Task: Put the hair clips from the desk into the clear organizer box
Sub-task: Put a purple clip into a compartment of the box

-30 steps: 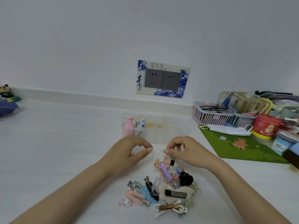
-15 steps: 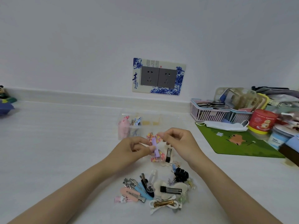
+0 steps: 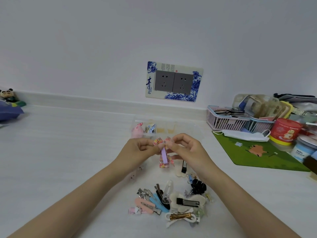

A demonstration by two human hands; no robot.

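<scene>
Both hands pinch one floral bow hair clip (image 3: 164, 156) with a lilac bar, held up above the desk. My left hand (image 3: 137, 151) grips its left side and my right hand (image 3: 186, 148) its right side. A cream clip with a black bar (image 3: 183, 167) dangles under my right hand. A pile of hair clips (image 3: 173, 201) lies on the white desk in front of me. Behind my hands stands the clear organizer box (image 3: 159, 127), with a pink plush clip and a blue-checked clip in its left compartments.
A green mat (image 3: 257, 152) lies to the right with a white face mask (image 3: 240, 134) on it. Pink and blue baskets (image 3: 223, 121), a red tub (image 3: 286, 131) and jars crowd the right edge. A panda toy (image 3: 6, 95) sits far left. Wall sockets (image 3: 174, 81) are ahead.
Both hands have picked the floral bow clip out of the pile and lifted it toward the organizer box; a second cream clip came up with it.
</scene>
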